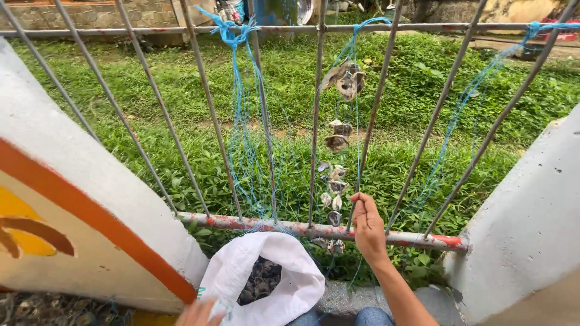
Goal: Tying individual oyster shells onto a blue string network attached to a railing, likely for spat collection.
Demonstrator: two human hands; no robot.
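My right hand [367, 228] is raised in front of the metal railing [302, 228], its fingers pinched on a thin blue string [357, 151] that hangs from the top bar. Several grey oyster shells [336, 175] are threaded along that string, with a bigger cluster [345, 79] near the top. My left hand [198, 314] shows only partly at the bottom edge, touching the rim of an open white sack [284, 278] that holds dark shells [261, 281].
More blue strings [244, 121] hang bare from the top bar at left and right [465, 115]. White concrete pillars [72, 181] flank the railing on both sides. Grass lies beyond. A heap of shells with blue line [54, 309] lies at bottom left.
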